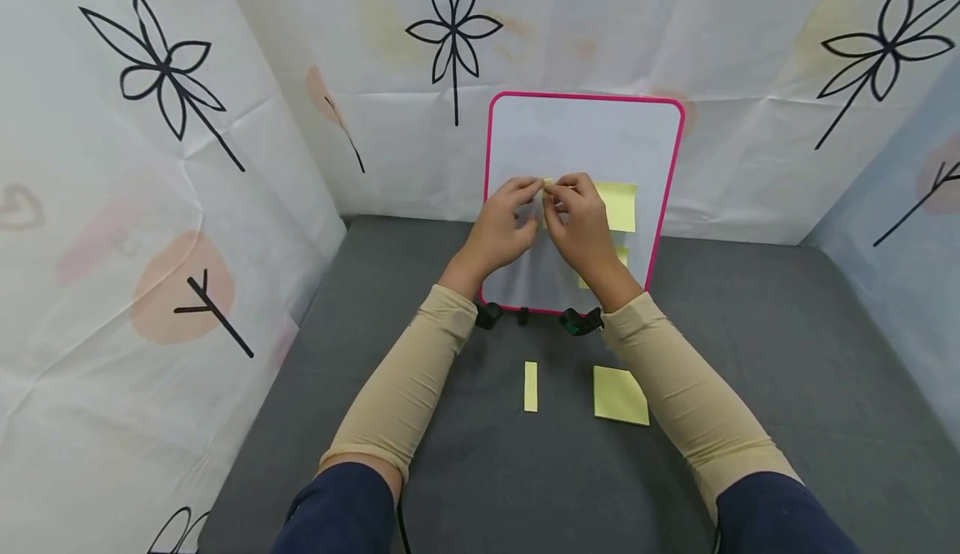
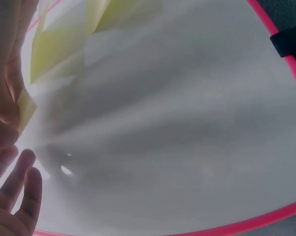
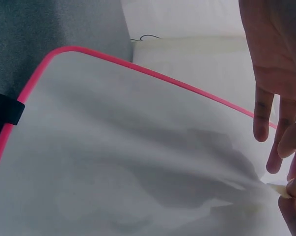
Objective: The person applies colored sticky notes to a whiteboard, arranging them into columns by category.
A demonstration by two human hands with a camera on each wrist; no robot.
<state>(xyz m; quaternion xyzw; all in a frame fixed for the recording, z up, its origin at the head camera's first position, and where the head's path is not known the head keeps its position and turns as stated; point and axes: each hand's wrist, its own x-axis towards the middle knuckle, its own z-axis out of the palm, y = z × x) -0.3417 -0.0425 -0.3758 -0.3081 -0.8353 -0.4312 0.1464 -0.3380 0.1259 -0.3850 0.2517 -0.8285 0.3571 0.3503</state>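
In the head view, my left hand [image 1: 504, 225] and right hand [image 1: 585, 225] meet before a pink-framed whiteboard [image 1: 585, 133]. Their fingertips pinch a small yellow paper piece [image 2: 26, 110] between them, close to the board's surface; the fingers hide most of it. The left hand's other fingers spread loosely below the pinch. A yellow sticky note [image 1: 618, 207] is on the board to the right of the hands. Lower down, another yellow paper [image 1: 622, 256] is partly covered by the right wrist.
Dark clips [image 1: 489, 316] stand at the board's lower edge. A narrow yellow strip [image 1: 531, 386] and a yellow sticky note pad [image 1: 619, 396] lie on the grey tabletop [image 1: 480, 487]. White patterned cloth [image 1: 375, 29] hangs behind the board.
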